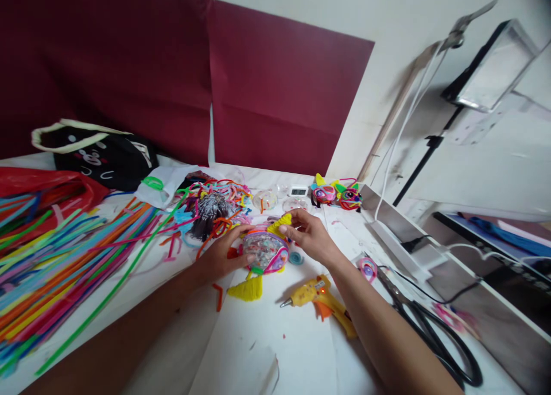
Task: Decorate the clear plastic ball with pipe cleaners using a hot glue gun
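Note:
A round glittery craft piece (263, 250) wrapped in coloured pipe cleaners sits at the middle of the white table (241, 349). My left hand (224, 251) grips its left side, fingers curled round it. My right hand (307, 231) pinches a yellow fuzzy piece (280, 221) at the top right of the craft. A yellow fuzzy fin (247, 289) juts out below the craft.
A yellow glue gun (316, 300) lies just under my right forearm. Black scissors (434, 332) lie at the right. Long coloured pipe cleaners (64, 263) cover the left. Finished craft faces (338, 194), a black bag (99, 154) and a lamp stand (486, 73) stand behind.

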A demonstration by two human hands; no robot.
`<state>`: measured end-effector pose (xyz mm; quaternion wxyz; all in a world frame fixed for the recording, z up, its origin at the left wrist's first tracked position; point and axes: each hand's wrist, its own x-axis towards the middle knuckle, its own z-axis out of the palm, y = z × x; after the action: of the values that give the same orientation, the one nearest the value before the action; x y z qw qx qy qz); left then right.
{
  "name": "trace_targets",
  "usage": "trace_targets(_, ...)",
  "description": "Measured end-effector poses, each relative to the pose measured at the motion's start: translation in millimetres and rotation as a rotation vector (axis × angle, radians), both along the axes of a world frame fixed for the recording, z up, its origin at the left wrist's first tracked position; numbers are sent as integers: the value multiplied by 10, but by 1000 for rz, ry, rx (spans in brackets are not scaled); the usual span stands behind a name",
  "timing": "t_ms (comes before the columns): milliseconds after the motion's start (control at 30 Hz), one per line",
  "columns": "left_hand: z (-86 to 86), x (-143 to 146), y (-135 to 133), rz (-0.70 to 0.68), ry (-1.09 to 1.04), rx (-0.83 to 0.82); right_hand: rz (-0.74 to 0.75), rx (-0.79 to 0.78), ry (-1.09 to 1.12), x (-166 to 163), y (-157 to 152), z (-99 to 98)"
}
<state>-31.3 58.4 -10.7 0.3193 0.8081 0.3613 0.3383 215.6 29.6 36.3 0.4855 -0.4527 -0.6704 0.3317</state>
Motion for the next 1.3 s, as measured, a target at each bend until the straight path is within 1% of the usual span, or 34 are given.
trace_targets(367,-6,7,5,-6,-5,-8,-4,2,6,-3,-32,50)
trace_targets(767,-55,-12,37,-16,5,-3,-54,19,-1,31,-39,93)
trace_targets(967,-46,-3,25,1,2,7,-57,23,8,32,-41,94)
trace_targets(1300,-35,-7,11,-7,7,-2,-56,34,6,59,-72,174)
